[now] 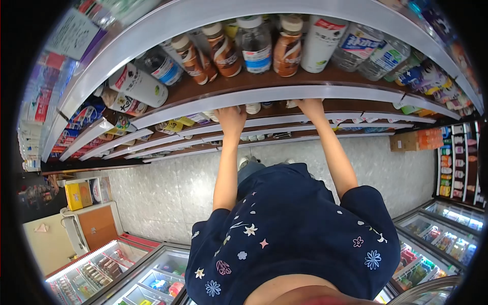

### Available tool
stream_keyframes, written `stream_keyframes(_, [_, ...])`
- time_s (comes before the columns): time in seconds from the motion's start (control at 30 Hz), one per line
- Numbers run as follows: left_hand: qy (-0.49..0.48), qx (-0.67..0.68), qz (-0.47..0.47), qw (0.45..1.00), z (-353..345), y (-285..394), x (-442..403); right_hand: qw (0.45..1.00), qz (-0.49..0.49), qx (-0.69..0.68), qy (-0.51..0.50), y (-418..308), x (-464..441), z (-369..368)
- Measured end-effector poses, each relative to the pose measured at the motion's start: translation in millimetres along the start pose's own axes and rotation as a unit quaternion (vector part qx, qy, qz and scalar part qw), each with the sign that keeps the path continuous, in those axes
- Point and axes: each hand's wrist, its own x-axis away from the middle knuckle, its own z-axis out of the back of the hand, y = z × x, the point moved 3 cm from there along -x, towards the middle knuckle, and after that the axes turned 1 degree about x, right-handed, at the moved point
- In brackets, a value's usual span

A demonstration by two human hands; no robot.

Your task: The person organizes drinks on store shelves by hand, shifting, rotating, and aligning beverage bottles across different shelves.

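Both my arms reach forward to the shelf below the top row of bottles. My left hand (232, 118) is at that lower shelf, beside white-capped items (252, 108); its fingertips are hidden under the shelf edge (264, 95). To the right, my right hand (310, 108) also reaches under the edge, near a small whitish item (291, 103), with its fingers mostly hidden. Above my hands stand brown-labelled bottles (288, 48), a clear bottle with a blue label (255, 46) and a white bottle (322, 44).
More packed shelves run to both sides. A cardboard box (405, 142) stands on the floor at the right, near a rack of bottles (459, 162). Behind me are glass-topped freezers (96, 269). A yellow box (78, 196) sits at the left.
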Motion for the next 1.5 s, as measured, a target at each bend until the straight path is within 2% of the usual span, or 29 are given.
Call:
stream_keyframes(0.07, [-0.041,0.004,-0.036,0.999,-10.1,-4.6,-2.9,0.999,-0.042,0.030,-0.011,-1.3,-5.1,-7.3])
stream_keyframes(0.1, [-0.001,0.033,-0.080,0.996,-7.6,-1.1,-12.3,0.997,-0.055,0.058,-0.015,-5.2,-8.3,-8.5])
stream_keyframes(0.13, [-0.012,0.043,-0.084,0.995,-10.1,-0.7,-13.1,0.994,-0.069,0.085,-0.018,-9.2,-10.1,-9.6])
stream_keyframes(0.2, [-0.029,0.063,-0.095,0.993,-15.3,1.7,-19.6,0.996,-0.023,0.082,-0.007,-27.3,-8.2,-9.2])
stream_keyframes(0.33, [-0.064,0.124,-0.065,0.988,-25.4,-2.5,-22.3,0.998,-0.008,0.050,-0.042,-65.3,-6.5,-23.8])
stream_keyframes(0.37, [-0.061,0.126,-0.076,0.987,-24.3,-1.1,-21.1,0.998,0.029,0.053,-0.015,-67.2,-6.4,-33.8])
stream_keyframes(0.47, [-0.066,0.132,-0.095,0.985,-2.7,7.5,-17.2,0.999,0.005,0.010,-0.032,-66.3,-9.1,-63.1])
stream_keyframes(0.53, [-0.089,0.142,-0.094,0.981,2.6,6.1,-12.1,0.998,0.022,0.036,-0.038,-71.3,-13.4,-69.1])
stream_keyframes(0.63, [-0.143,0.110,-0.027,0.983,-0.9,-1.7,2.7,0.997,0.024,0.054,-0.054,-66.7,-19.8,-82.9])
stream_keyframes(0.67, [-0.159,0.104,-0.030,0.981,-1.9,-3.9,6.4,0.996,0.022,0.057,-0.060,-63.1,-21.0,-86.8])
stream_keyframes(0.73, [-0.192,0.093,-0.036,0.976,1.2,-6.8,10.1,0.997,0.019,0.065,-0.041,-66.1,-22.7,-84.1])
stream_keyframes(0.87, [-0.172,0.102,-0.041,0.979,3.6,-17.1,12.4,0.997,0.043,0.062,0.014,-79.4,-21.7,-76.1])
stream_keyframes(0.97, [-0.205,0.098,-0.030,0.973,6.6,-23.0,12.0,0.998,-0.029,0.056,0.015,-92.8,-0.8,-65.5])
stream_keyframes(1.07, [-0.237,0.105,-0.034,0.965,9.2,-19.7,6.9,0.982,-0.148,0.061,-0.097,-93.9,21.5,-55.0])
stream_keyframes(1.1, [-0.242,0.119,-0.029,0.963,6.8,-19.1,6.3,0.978,-0.176,0.005,-0.108,-94.3,27.8,-47.5])
stream_keyframes(1.23, [-0.283,0.140,-0.006,0.949,-3.7,-11.1,-3.3,0.992,-0.102,-0.068,-0.008,-113.3,43.4,-17.0])
stream_keyframes(1.33, [-0.225,0.155,-0.043,0.961,-7.0,2.9,-13.2,0.986,-0.101,-0.120,-0.064,-129.8,42.2,9.3])
stream_keyframes(1.37, [-0.204,0.160,-0.055,0.964,-9.8,7.4,-15.5,0.986,-0.062,-0.144,-0.061,-134.6,42.6,13.6])
stream_keyframes(1.5, [-0.121,0.200,-0.112,0.966,-25.3,26.0,-22.3,0.974,-0.068,-0.153,-0.152,-141.6,55.2,20.5])
